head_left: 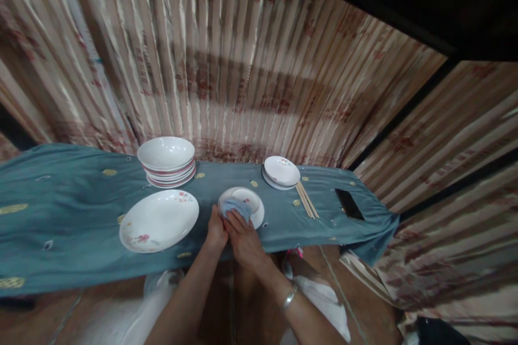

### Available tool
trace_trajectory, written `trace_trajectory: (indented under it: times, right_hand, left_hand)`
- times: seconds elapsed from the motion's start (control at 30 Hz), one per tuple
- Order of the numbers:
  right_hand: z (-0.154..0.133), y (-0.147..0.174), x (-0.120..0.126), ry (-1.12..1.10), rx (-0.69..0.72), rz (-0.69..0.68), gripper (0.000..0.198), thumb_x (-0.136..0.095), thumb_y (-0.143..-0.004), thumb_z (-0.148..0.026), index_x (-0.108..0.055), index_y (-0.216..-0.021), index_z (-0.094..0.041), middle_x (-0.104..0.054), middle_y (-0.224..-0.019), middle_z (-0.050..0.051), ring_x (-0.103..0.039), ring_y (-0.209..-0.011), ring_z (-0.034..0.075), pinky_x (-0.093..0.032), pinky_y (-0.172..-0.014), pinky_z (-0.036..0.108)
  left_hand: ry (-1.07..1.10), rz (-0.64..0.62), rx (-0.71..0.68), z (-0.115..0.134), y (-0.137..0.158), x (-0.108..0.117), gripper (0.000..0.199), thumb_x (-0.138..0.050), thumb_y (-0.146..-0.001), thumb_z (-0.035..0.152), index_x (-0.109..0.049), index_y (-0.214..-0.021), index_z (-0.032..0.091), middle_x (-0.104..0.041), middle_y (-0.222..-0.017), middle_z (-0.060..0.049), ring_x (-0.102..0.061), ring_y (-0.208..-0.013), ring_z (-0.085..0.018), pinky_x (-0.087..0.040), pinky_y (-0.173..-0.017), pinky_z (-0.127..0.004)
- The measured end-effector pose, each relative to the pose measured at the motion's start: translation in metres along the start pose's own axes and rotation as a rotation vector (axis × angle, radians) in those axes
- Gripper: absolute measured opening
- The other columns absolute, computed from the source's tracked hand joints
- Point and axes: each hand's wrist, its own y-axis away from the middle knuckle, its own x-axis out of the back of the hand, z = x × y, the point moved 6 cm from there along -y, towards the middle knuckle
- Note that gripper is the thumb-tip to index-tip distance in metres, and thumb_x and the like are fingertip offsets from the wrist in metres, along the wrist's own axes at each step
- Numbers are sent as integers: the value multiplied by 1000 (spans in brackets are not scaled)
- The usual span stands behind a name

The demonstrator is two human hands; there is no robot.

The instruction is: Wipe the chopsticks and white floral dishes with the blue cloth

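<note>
A small white plate (251, 197) with a bit of red pattern is near the front edge of the table, tilted over another white plate (259, 218). My left hand (217, 228) grips its near left rim, fingers closed. With my right hand (243, 237) I press a light blue cloth (238, 207) against the plate's face; the cloth is bunched under my fingers. Just left lies a large oval white plate (159, 221) with floral decoration. My fingers and the cloth hide part of the small plate.
Behind the oval plate rises a stack of dishes with a white bowl (167, 153) on top. To the right stand stacked small plates (282, 171), wooden chopsticks (307, 200) and a black phone (348, 204). A green cloth (81, 199) covers the narrow table; a patterned curtain (243, 64) hangs behind.
</note>
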Motion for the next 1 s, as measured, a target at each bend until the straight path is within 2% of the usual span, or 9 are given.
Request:
trace_trajectory:
  times: [0.1, 0.2, 0.33, 0.5, 0.6, 0.73, 0.87, 1.0]
  right_hand:
    - [1, -22, 9, 9, 130, -132, 47, -35, -95, -19, -39, -141, -20, -40, -149, 7, -25, -141, 19, -25, -113, 46]
    - [3, -42, 16, 10, 162, -171, 44, -35, -96, -22, -43, -139, -21, -43, -146, 8, -27, -140, 21, -23, -113, 50]
    - [12, -62, 9, -5, 91, -170, 45, -36, -95, -26, -44, -138, -16, -40, -147, 14, -28, -139, 27, -28, -109, 55]
    - [32, -79, 0, -22, -1, -136, 44, -36, -96, -29, -44, -138, -18, -38, -148, 15, -28, -140, 28, -31, -108, 54]
    - [48, -83, 1, -36, -88, -108, 45, -35, -97, -30, -42, -139, -16, -40, -147, 16, -32, -138, 30, -33, -106, 55]
    - [73, -79, 1, -42, -205, -97, 53, -41, -95, -35, -37, -142, -11, -37, -148, 19, -31, -138, 31, -33, -106, 56]
    - [94, -55, 2, -65, -289, -106, 59, -46, -93, -38, -36, -143, -10, -33, -150, 20, -29, -140, 31, -30, -110, 53]
    - [92, -19, 9, -108, -283, -62, 57, -40, -95, -40, -38, -142, -9, -33, -150, 19, -28, -141, 30, -32, -110, 51]
  left_hand:
    - [26, 8, 18, -2, -6, 6, 35, -38, -95, 30, -64, -81, 12, -68, -74, -7, -67, -74, -16, -53, -78, -26]
    - [41, 14, 47, -4, -10, 8, 36, -37, -95, 33, -65, -87, 12, -70, -84, -9, -68, -85, -17, -53, -82, -28]
    - [48, 5, 65, -6, -12, 6, 36, -35, -95, 34, -65, -98, 15, -71, -97, -10, -66, -100, -19, -52, -87, -30]
    - [3, -105, 93, -9, -9, -2, 45, -29, -96, 38, -62, -114, 14, -69, -109, -15, -59, -116, -24, -47, -96, -38]
    - [-16, -106, 63, -9, -9, -3, 34, -37, -94, 28, -63, -111, 15, -68, -110, -14, -58, -117, -22, -47, -97, -34]
    - [-46, -50, 48, -10, -11, 0, 21, -45, -89, 11, -64, -99, 12, -70, -98, -13, -63, -105, -20, -49, -93, -30]
    - [-64, -7, 43, -8, -10, 2, 17, -48, -88, 10, -63, -94, 11, -71, -86, -10, -67, -92, -19, -52, -89, -31]
    - [-68, -3, 39, -7, -5, 0, 17, -48, -88, 10, -64, -93, 12, -71, -78, -7, -68, -86, -18, -53, -83, -29]
